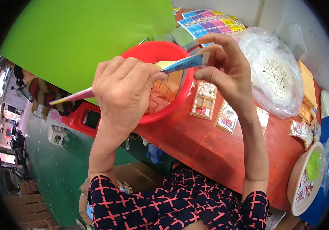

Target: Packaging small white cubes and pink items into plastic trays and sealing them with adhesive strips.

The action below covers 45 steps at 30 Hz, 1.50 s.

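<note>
My left hand is closed around a printed strip of colourful labels, held above a red plastic basin. The strip's blue end sticks out to the right of my fist, and its pink and yellow end to the left. My right hand is raised by the blue end, thumb and fingers apart around it; whether a fingertip touches it I cannot tell. Inside the red basin lie pinkish-orange pieces and some yellow and clear packaging. Three small compartment trays with white pieces and red-printed packets sit right of the basin.
The red table also bears a clear bag of white pieces, printed sheets at the back and a wooden box. A pale bowl with packets stands at right. A green panel rises behind; a small white stool is on the floor.
</note>
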Motion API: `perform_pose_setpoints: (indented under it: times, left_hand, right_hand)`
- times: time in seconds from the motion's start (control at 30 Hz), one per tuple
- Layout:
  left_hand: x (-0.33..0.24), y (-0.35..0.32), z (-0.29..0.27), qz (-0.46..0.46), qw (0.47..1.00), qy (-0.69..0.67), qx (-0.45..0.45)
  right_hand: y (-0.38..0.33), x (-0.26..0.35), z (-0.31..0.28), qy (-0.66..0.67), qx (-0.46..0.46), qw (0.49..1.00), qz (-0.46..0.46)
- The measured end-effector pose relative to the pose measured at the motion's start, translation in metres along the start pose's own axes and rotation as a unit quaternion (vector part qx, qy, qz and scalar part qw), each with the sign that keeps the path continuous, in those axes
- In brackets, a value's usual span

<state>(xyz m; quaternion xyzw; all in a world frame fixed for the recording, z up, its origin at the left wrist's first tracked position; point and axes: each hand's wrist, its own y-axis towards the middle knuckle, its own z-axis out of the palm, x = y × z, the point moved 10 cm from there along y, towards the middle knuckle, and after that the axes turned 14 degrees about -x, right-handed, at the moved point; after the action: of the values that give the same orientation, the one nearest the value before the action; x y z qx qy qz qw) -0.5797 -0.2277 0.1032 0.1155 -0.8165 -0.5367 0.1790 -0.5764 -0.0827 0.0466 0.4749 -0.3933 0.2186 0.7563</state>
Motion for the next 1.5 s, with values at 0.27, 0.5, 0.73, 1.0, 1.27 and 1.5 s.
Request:
perform_pose_setpoints:
  times: [0.27,0.5,0.73,1.0,1.27,1.5]
  left_hand:
    - [-0.002,0.000,0.013,-0.017,0.999,-0.019,0.040]
    - [-0.017,0.009,0.010,0.011,0.999,-0.035,-0.034]
    - [-0.002,0.002,0.046,-0.128,0.970,-0.144,0.145]
    - [0.019,-0.018,0.076,-0.293,0.898,-0.209,0.253]
    - [0.026,-0.023,0.091,-0.311,0.891,-0.224,0.245]
    - [0.010,-0.032,0.105,-0.319,0.867,-0.280,0.262]
  right_hand:
    - [-0.005,0.022,-0.004,-0.156,-0.012,0.961,-0.228]
    - [-0.003,-0.001,-0.008,-0.056,-0.002,0.998,-0.033]
    - [-0.002,-0.029,-0.021,0.002,-0.004,0.992,0.124]
    - [-0.003,0.013,-0.019,-0.263,-0.086,0.941,-0.194]
    - [-0.058,0.027,0.015,-0.583,-0.074,0.637,-0.498]
    - [-0.061,0.044,-0.005,-0.418,-0.049,0.745,-0.517]
